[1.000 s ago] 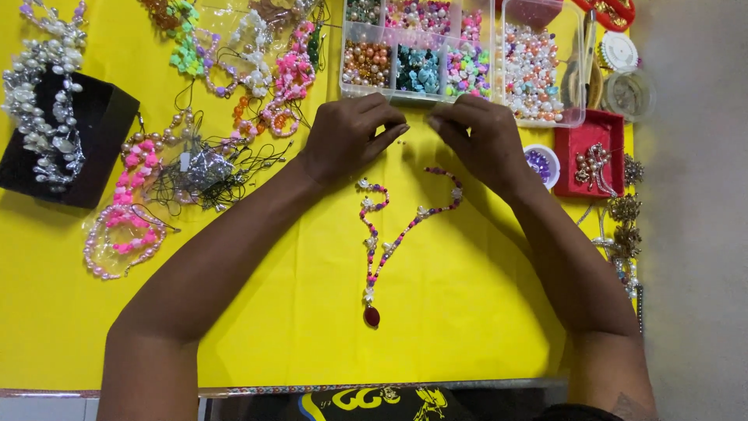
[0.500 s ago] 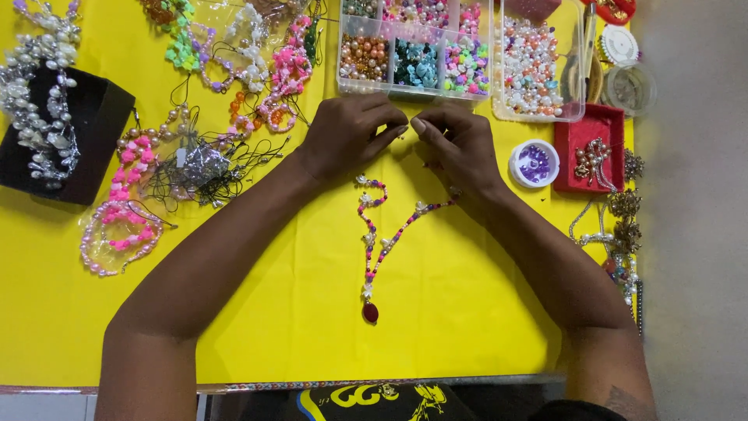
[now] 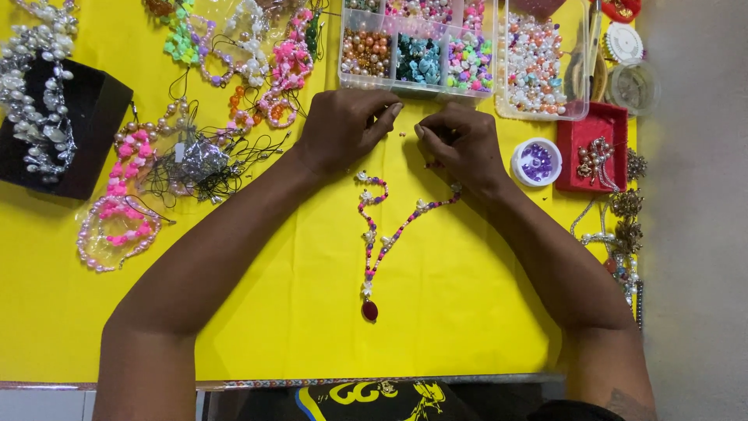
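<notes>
Spread across nearly the whole view, a bright yellow paper sheet (image 3: 273, 327), the landmark for all else. At the sheet's left edge, a black flocked display stand (image 3: 93, 132) draped with a silver-and-pearl beaded necklace (image 3: 35, 93). On the sheet's top edge, right of centre, a clear plastic compartment box (image 3: 421, 47) filled with peach, teal, pastel and white beads. Toward the sheet's right edge, a small red square tray (image 3: 596, 148) holding pearl trinkets, and just left of it a round white dish of purple beads (image 3: 536, 161). In the sheet's upper left, a heap of pink, orange and green beaded bracelets (image 3: 257, 70), with a tangle of black cords (image 3: 199, 168) below it. In the sheet's upper middle, just below the box, left hand (image 3: 343, 129) curled, fingertips pinched together, apparently on a fine thread too thin to make out; whether anything lies between them, cannot tell. Close beside it, not touching, right hand (image 3: 461, 144) likewise curled and pinched, resting over one end of the strand. At the sheet's centre, below both hands, a V-shaped pink-and-purple beaded strand with white flower beads (image 3: 382, 234), lying flat. At its lower tip, a dark red oval pendant (image 3: 369, 310).
</notes>
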